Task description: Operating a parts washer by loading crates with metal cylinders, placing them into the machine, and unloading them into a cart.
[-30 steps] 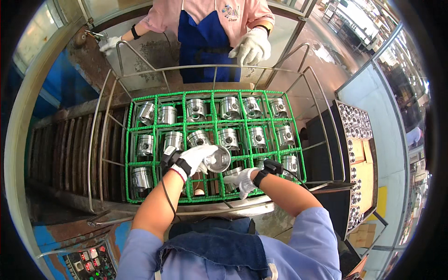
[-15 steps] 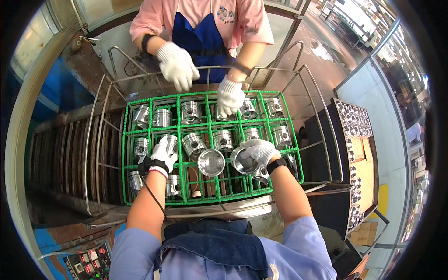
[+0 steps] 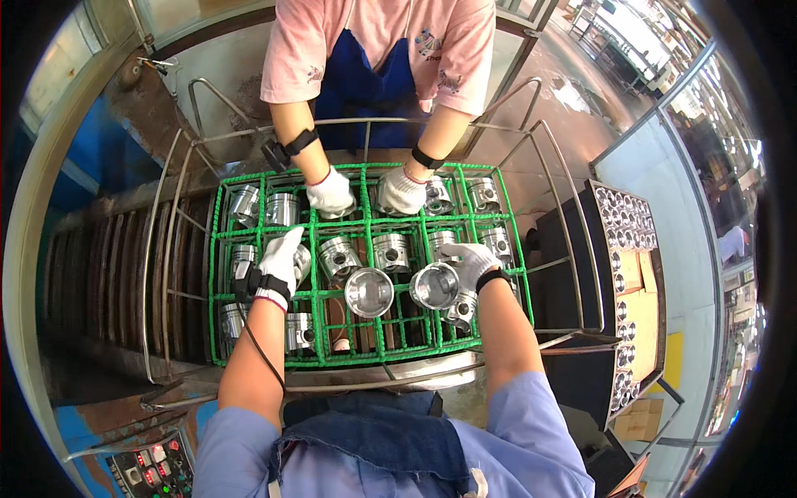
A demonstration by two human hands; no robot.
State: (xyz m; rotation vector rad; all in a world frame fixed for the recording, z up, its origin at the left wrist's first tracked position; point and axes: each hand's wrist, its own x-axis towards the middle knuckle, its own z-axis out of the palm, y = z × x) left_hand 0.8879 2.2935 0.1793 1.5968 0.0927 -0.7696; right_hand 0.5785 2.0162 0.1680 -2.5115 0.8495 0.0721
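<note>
White gloves cover both my hands over a green-wrapped wire basket (image 3: 290, 363) of silver metal pistons. My left hand (image 3: 281, 261) is closed around the side of a tilted piston (image 3: 303, 264) in the left of the middle row, its index finger extended along it. Toward the right, my right hand (image 3: 475, 264) has its fingers stretched out beside the rim of a crown-up piston (image 3: 434, 286). Another crown-up piston (image 3: 369, 292) rests on the dividers between my hands. Across the basket, a co-worker's gloved hands (image 3: 332, 195) reach into the far row; what they grip is mostly hidden.
A metal rail frame (image 3: 390, 384) surrounds the basket. Slatted rollers (image 3: 100, 290) lie at the left. On the right stands a dark-sided tray (image 3: 643, 324) with many pistons. A control panel (image 3: 149, 469) with lit buttons sits at lower left.
The co-worker leans in, and both their hands are now down in the far row. My right fingers have shifted off the crown-up piston, which has tipped more level. My left hand has moved slightly left.
</note>
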